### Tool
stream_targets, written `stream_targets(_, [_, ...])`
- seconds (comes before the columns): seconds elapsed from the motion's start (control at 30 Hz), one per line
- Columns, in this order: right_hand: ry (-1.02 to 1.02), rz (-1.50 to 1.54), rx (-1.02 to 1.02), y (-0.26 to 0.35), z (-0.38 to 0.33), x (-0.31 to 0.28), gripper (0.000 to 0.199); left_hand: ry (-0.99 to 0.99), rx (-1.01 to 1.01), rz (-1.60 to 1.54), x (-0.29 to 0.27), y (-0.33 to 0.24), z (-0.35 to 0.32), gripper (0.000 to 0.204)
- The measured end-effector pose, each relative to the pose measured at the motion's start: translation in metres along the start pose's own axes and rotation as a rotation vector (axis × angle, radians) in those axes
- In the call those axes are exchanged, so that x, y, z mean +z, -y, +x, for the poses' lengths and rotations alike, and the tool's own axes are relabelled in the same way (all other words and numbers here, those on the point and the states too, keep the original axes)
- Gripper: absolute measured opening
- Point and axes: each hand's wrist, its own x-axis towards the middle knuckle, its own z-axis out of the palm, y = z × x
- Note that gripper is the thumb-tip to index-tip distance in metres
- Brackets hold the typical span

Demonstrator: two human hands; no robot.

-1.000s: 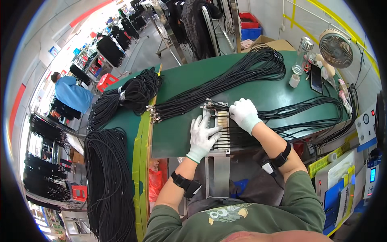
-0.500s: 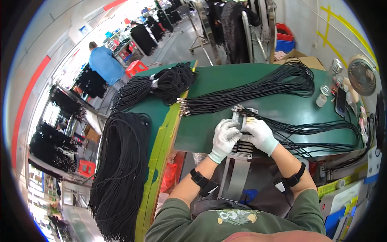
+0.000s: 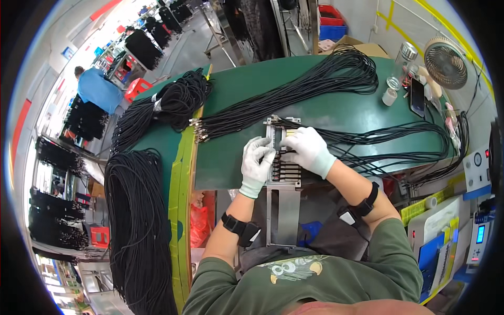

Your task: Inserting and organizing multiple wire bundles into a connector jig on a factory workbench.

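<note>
A metal fixture [image 3: 284,178] with a row of slots stands at the near edge of the green table, and several black cable ends lie side by side in it. My right hand [image 3: 308,150], in a white glove, bends over the fixture's right side with its fingertips closed on a cable end there. At the fixture's left side is my left hand [image 3: 257,161], also gloved, its fingers curled in toward the thumb; what they pinch, if anything, is too small to make out. Black cables [image 3: 362,137] run from the fixture to the right in a long loop.
A bundle of black cables [image 3: 315,86] lies across the green table [image 3: 236,181]. More bundles [image 3: 139,220] lie left of the yellow-taped edge [image 3: 181,205]. A phone [image 3: 417,98], a glass bottle [image 3: 401,65] and a fan [image 3: 445,63] stand at the right. A person in blue [image 3: 97,89] is far left.
The whole view has swung, so the scene sits farther left and higher. My hands have drawn slightly apart, with the left now at the fixture's left edge, and more of the slots show.
</note>
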Motion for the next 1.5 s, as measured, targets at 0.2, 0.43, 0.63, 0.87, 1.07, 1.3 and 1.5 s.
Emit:
stream_targets(0.2, [0.04, -0.039, 0.005, -0.005, -0.006, 0.001, 0.019, -0.046, -0.094, -0.085, 0.002, 0.002, -0.004, 0.007])
stream_targets(0.43, [0.21, 0.203, 0.237, -0.039, -0.018, -0.024, 0.011, -0.176, -0.264, 0.006, 0.005, 0.004, -0.005, 0.011])
stream_targets(0.63, [0.219, -0.121, 0.18, -0.032, -0.013, -0.028, 0.01, -0.132, -0.17, 0.22, 0.004, 0.001, 0.0, 0.018])
stream_targets(0.87, [0.191, -0.248, 0.184, -0.029, -0.014, -0.029, 0.01, -0.106, -0.156, 0.214, 0.004, 0.0, 0.003, 0.02])
stream_targets(1.07, [0.247, -0.226, 0.188, -0.031, -0.016, -0.027, 0.01, -0.035, -0.196, 0.158, 0.003, -0.002, 0.005, 0.019])
stream_targets(1.3, [0.231, -0.244, 0.177, -0.034, -0.017, -0.014, 0.013, 0.196, 0.093, 0.453, 0.012, -0.018, 0.015, 0.027])
stream_targets(1.5, [-0.002, -0.403, 0.184, -0.046, 0.0, -0.022, 0.019, 0.362, 0.088, 0.604, 0.014, -0.023, 0.025, 0.029])
